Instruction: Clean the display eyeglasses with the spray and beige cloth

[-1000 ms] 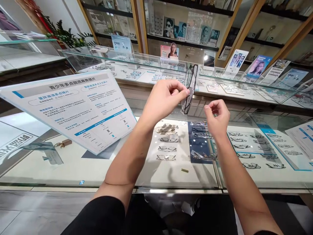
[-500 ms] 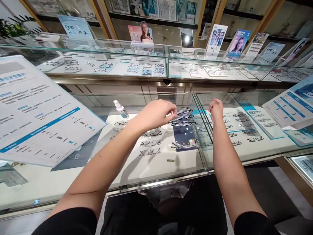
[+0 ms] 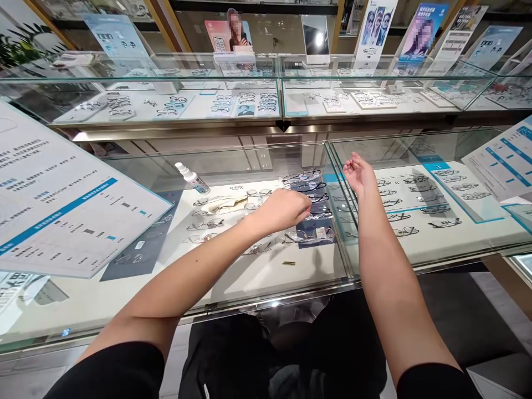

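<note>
My left hand [image 3: 286, 209] is closed above the glass counter, its fingertips right beside a column of eyeglasses [image 3: 318, 198] on a dark blue mat. Whatever those fingers hold, if anything, is hidden behind the knuckles. Below it sits another pair of glasses [image 3: 310, 237] with a small tag on its lens. My right hand [image 3: 358, 173] is raised over the joint between two glass panes, palm partly turned up, fingers loosely curled and apart with nothing in them. To the left of my left hand are a cream cloth [image 3: 226, 204] and a white spray bottle [image 3: 193, 178].
A large printed sign [image 3: 78, 205] leans in from the left, and another sign [image 3: 501, 166] stands at the right. More glasses [image 3: 446, 223] lie in rows on the right. Across the gap is a second glass showcase [image 3: 178, 105]. A small gold bar [image 3: 288, 263] lies near the front.
My left hand has drawn slightly lower, uncovering the upper glasses and the cream cloth. My right hand has turned and its fingers have loosened from a tighter curl. The view has shifted downward.
</note>
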`<state>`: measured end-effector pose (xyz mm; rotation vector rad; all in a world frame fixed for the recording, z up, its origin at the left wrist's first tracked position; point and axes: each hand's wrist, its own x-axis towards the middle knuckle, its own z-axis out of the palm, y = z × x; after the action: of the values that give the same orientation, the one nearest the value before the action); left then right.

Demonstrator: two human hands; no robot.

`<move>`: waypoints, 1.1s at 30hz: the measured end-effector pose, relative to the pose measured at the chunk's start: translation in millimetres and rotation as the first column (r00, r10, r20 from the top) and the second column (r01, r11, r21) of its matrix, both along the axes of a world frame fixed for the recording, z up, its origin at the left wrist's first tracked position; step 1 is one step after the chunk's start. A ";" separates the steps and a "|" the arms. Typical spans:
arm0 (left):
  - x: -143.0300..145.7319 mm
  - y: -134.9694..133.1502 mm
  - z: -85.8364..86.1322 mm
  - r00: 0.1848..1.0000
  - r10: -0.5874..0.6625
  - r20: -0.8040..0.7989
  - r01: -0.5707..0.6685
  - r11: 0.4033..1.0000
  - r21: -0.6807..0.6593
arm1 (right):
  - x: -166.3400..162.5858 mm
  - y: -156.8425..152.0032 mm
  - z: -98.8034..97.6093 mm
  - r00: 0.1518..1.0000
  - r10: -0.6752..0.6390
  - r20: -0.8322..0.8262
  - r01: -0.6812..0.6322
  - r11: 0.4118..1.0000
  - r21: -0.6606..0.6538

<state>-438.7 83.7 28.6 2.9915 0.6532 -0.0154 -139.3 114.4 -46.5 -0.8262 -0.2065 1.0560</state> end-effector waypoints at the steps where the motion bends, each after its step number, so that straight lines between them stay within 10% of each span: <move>1: 0.9 1.0 -2.5 1.000 -0.001 0.000 0.001 1.000 -0.005 | -0.8 0.5 -0.2 1.000 0.001 -0.005 -0.001 1.000 -0.002; 33: 9.2 36.0 -56.8 0.905 0.206 0.372 -0.192 0.979 -0.073 | -0.6 2.1 2.2 0.999 -0.002 0.032 0.002 1.000 -0.014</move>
<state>-429.5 119.7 -28.2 2.7568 0.8875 0.5424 -139.8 116.6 -44.3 -0.8557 -0.2253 1.0440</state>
